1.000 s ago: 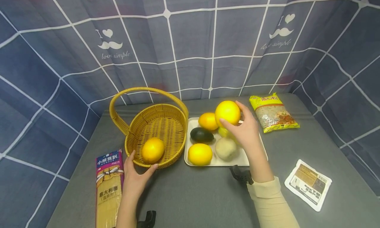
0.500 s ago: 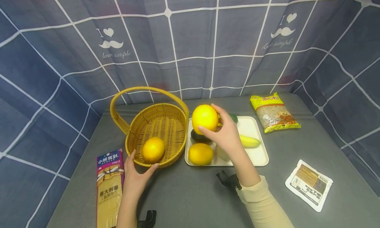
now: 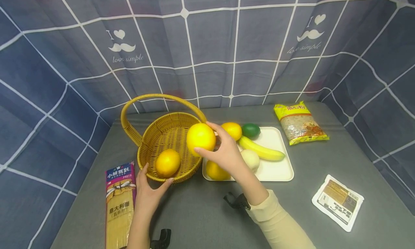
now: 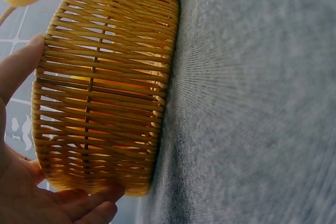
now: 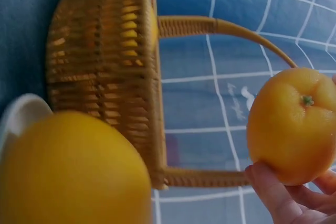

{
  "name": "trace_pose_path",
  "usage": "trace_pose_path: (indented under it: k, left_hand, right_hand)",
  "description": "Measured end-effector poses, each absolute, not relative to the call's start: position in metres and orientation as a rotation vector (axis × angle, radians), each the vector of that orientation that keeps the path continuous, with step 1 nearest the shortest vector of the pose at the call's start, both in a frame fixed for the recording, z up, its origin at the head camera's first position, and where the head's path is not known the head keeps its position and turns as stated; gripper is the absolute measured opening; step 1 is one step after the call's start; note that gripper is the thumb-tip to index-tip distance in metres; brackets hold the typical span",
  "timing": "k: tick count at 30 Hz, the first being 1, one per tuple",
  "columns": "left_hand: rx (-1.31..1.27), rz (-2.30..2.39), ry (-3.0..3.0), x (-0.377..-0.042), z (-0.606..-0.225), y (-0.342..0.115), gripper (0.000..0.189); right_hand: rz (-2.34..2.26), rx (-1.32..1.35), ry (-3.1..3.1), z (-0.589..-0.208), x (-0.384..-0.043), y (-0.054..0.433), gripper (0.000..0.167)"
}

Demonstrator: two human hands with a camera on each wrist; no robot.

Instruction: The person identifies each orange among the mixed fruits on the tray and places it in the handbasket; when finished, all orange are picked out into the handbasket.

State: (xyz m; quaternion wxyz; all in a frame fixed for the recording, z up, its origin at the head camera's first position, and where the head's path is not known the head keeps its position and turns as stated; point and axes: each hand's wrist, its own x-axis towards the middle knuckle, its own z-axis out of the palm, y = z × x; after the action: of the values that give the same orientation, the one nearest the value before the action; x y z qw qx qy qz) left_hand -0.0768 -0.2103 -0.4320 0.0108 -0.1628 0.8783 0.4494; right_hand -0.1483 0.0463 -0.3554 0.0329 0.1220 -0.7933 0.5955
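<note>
My right hand [image 3: 228, 153] holds an orange [image 3: 201, 139] between thumb and fingers, raised over the right rim of the wicker basket [image 3: 173, 121]. In the right wrist view the orange's green stem end [image 5: 307, 99] faces the camera. One yellow-orange fruit [image 3: 168, 163] lies inside the basket near its front. My left hand [image 3: 150, 195] grips the basket's front, thumb and fingers spread along the rim; the left wrist view shows the thumb [image 4: 23, 64] at the top edge and fingers against the woven wall [image 4: 105, 108].
Right of the basket, a white tray [image 3: 279, 174] bears a banana [image 3: 264, 151], a pale round fruit [image 3: 250, 159], a dark green fruit [image 3: 251, 130] and yellow-orange fruits [image 3: 216, 171]. A pasta pack [image 3: 120, 206] lies left, a yellow bag [image 3: 300, 123] and white packet [image 3: 338, 203] right.
My right hand has carried the orange leftward from above the tray to the basket's right rim, uncovering the banana and the green fruit. The left hand stays on the basket.
</note>
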Motion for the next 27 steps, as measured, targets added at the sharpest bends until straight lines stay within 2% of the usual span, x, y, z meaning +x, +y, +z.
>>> trace_pose_path:
  k: [13,27]
  left_hand:
    - [-0.519,1.400,2.748,-0.077,-0.433,-0.210,0.106]
    - [-0.527,1.388,2.731,-0.077,-0.431,-0.210,0.108]
  right_hand:
    - [1.817,0.476,-2.449,-0.365,-0.150,0.026,0.079]
    - [1.768,0.470,-2.526,-0.384,-0.194,-0.022,0.079]
